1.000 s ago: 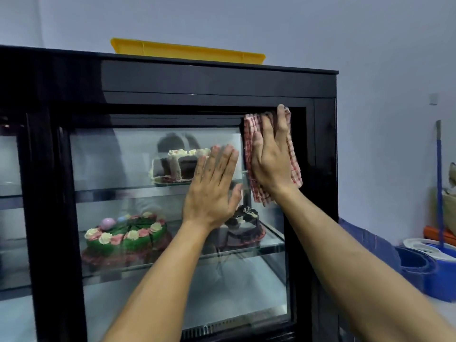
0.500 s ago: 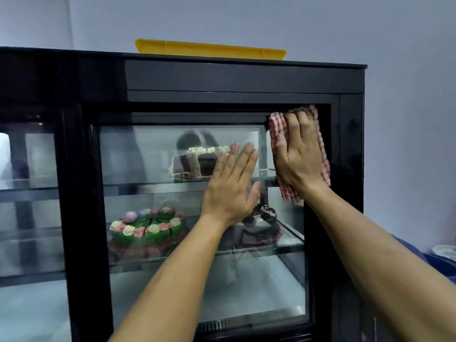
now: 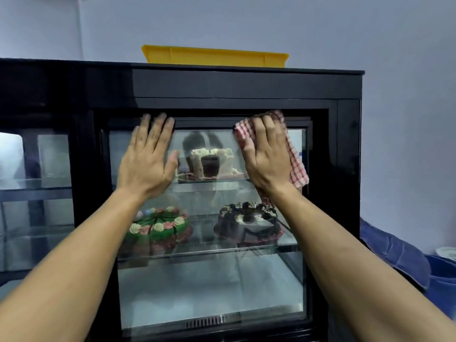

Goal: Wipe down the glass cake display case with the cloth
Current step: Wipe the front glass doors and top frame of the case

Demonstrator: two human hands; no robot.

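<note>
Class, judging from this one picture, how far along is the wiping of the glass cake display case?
Done: cannot tell; no wiped patch shows. In hand: the right hand presses the red-checked cloth near the glass door's top; the left hand lies flat beside it. Left: probably the glass below.

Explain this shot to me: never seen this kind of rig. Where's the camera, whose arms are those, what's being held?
There is no robot. A person wears one wide-angle camera on the head, so you see their own arms reaching forward. They face a black display case with a glass front. The left hand lies flat on the glass, fingers straight. The right hand presses a red checked cloth against the top right of the pane. Inside stand a white cake on the upper shelf, and a green cake and a chocolate cake below. A yellow tray sits on top.
</note>
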